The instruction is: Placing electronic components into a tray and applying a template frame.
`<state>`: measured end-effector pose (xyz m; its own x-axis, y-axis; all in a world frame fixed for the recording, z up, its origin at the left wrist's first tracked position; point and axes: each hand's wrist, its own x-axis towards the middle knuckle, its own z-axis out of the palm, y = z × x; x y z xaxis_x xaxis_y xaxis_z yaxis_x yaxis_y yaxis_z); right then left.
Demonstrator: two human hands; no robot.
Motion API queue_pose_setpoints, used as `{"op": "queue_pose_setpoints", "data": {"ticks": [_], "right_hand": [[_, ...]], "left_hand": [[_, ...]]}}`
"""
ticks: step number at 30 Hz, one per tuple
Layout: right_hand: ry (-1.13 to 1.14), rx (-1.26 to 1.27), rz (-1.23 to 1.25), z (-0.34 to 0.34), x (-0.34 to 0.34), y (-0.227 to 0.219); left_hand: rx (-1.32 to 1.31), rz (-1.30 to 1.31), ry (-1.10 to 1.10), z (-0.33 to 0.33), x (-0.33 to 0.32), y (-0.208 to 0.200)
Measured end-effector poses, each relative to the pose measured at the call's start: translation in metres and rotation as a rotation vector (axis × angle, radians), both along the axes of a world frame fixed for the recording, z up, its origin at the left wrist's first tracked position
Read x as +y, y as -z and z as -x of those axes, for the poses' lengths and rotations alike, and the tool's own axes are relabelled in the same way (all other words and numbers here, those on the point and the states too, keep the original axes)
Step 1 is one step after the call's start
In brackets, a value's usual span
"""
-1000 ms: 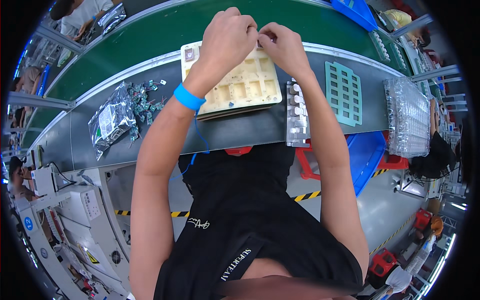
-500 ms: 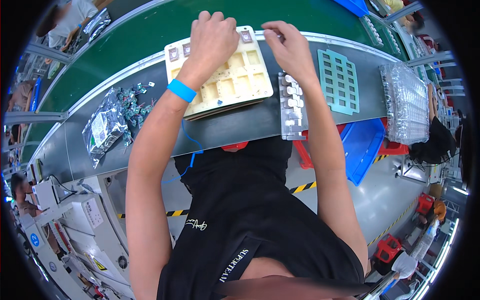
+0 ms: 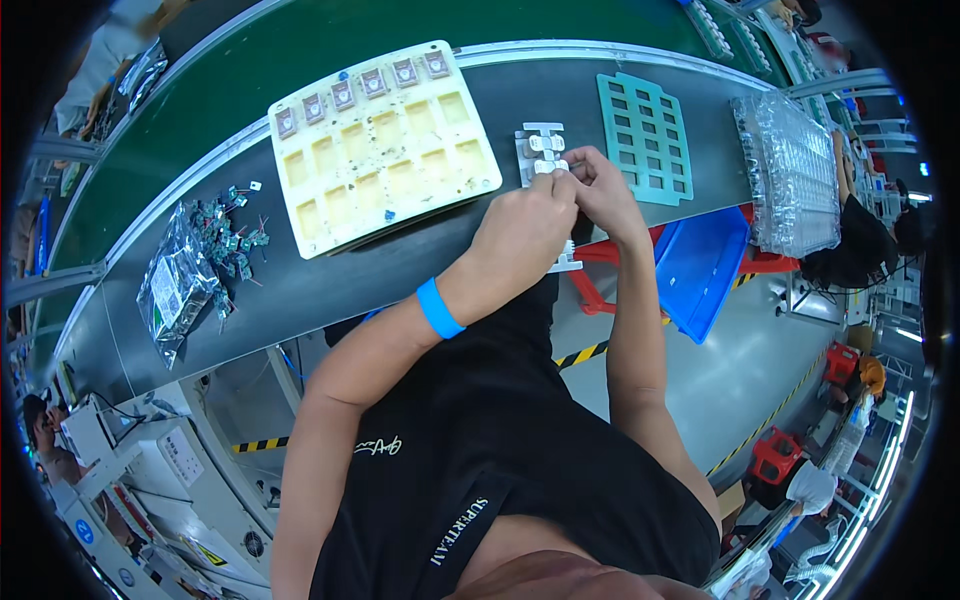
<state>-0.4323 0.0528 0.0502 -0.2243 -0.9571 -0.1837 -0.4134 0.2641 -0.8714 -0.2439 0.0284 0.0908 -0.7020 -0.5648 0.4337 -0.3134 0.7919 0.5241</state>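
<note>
Both hands meet over a clear plastic strip holder [image 3: 543, 128] that carries small white parts. My left hand [image 3: 530, 222], with a blue band on its wrist, has its fingers closed over the strip's middle. Against it, my right hand [image 3: 602, 192] bends its fingers in a pinch at the strip's right side. Whatever lies between the fingertips is hidden. To the left lies a cream tray [image 3: 392, 220] with rows of square pockets. Small brownish square parts [image 3: 373, 82] fill its far row; the nearer pockets show bare cream bottoms.
A teal plate with square holes [image 3: 648, 140] lies right of the strip. Beyond it is a stack of clear plastic trays [image 3: 790, 175]. A blue bin [image 3: 700, 275] stands below the bench edge. Small wired circuit boards [image 3: 235, 240] and a silver bag [image 3: 180, 285] lie at left.
My left hand has left the tray and come right and nearer to the strip. My right hand has come down to meet it. The view has shifted.
</note>
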Motion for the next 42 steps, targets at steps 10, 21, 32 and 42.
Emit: {"op": "queue_pose_setpoints", "data": {"ticks": [10, 21, 32, 42], "right_hand": [[0.02, -0.09, -0.054, -0.005, 0.024, -0.01], [-0.08, 0.046, -0.091, -0.007, 0.016, -0.024], [-0.145, 0.095, -0.1, -0.002, 0.017, -0.028], [0.047, 0.135, 0.206, -0.013, 0.012, -0.08]], "left_hand": [[-0.069, -0.293, -0.123, 0.005, -0.004, 0.044], [0.264, -0.295, -0.137, -0.07, 0.028, -0.023], [0.343, -0.101, -0.654, -0.187, -0.077, -0.031], [0.243, -0.035, -0.683, -0.185, -0.083, -0.017]]}}
